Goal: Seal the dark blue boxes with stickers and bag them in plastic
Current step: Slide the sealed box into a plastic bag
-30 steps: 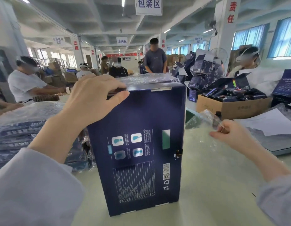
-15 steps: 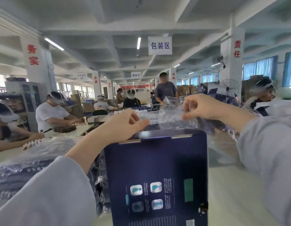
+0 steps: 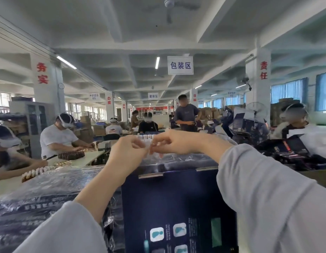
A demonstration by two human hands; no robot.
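A dark blue box (image 3: 173, 207) stands upright on the table right in front of me, its top flap closed. Above its top edge my left hand (image 3: 126, 152) and my right hand (image 3: 174, 141) meet, both pinching the rim of a clear plastic bag (image 3: 176, 158) between fingertips. The thin film hangs crumpled over the box's top. Whether the bag's mouth is open I cannot make out.
A pile of bagged dark blue boxes (image 3: 40, 198) lies to my left. Loose blue boxes (image 3: 290, 150) are heaped on the right. Several people sit at a long table (image 3: 82, 159) on the left; one stands (image 3: 186, 115) straight ahead.
My left hand has left the top of the box and joined my right hand at the plastic bag. The view has tilted further upward.
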